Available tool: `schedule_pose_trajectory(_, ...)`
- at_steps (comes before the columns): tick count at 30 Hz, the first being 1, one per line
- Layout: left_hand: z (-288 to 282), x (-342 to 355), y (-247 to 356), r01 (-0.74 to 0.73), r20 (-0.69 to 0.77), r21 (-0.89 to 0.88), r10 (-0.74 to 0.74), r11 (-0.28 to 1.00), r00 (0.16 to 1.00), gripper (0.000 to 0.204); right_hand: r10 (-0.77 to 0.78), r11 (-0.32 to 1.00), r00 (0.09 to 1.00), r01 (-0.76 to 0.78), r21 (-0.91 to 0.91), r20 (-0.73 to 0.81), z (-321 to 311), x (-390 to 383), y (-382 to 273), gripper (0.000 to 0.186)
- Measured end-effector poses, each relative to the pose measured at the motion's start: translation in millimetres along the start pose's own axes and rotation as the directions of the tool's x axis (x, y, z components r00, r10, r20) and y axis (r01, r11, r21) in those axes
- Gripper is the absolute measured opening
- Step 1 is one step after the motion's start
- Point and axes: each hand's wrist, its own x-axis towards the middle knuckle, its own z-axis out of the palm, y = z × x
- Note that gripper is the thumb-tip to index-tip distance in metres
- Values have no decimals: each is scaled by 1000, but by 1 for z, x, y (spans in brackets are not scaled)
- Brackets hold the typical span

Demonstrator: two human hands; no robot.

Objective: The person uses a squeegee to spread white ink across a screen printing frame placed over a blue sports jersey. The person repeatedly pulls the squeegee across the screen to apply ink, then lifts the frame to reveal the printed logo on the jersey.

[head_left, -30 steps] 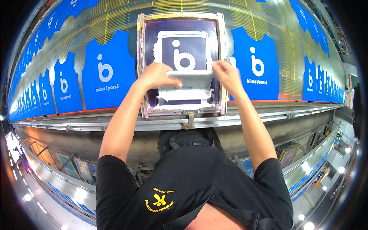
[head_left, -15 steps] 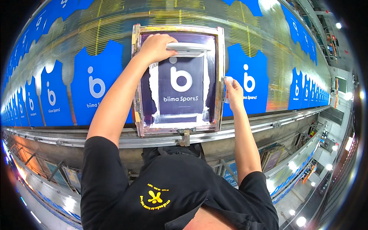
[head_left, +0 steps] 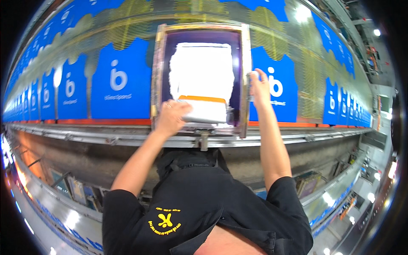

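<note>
Rows of blue jersey pieces [head_left: 121, 74] line the counter [head_left: 312, 76]. I have the left grip [head_left: 173, 117] closed around the left end of a squeegee [head_left: 206, 111], which runs rightward from it inside a screen frame [head_left: 159, 63], with white ink [head_left: 202, 70] ahead. My right grip [head_left: 260, 87] is at the frame's right edge, fingers partly curled; I cannot tell whether it grasps anything.

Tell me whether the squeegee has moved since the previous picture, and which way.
Yes, nearer: against the screen frame, the squeegee has gone from the far end to the near end.
</note>
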Motion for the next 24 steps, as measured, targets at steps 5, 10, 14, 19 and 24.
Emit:
schedule_pose_trajectory(5,-3,-46,23,-18,-83,-80,11,997,996,53,-80,997,991,81,10,-108,8,-15,-18,43)
schedule_pose_trajectory(10,-49,-56,-17,0,-38,-74,-3,997,999,59,-145,984,980,157,79,-134,65,-51,-30,37)
schedule_pose_trajectory(14,-113,-89,-93,-53,-56,40,55,998,997,69,-259,964,951,264,10,-167,176,-92,-7,35)
schedule_pose_trajectory(19,-178,-132,-185,15,26,135,-19,991,999,42,-121,991,983,127,31,-139,298,-137,14,30)
schedule_pose_trajectory(24,-216,-160,-238,-113,17,127,112,985,994,44,-181,978,955,150,-143,-236,363,-153,12,31)
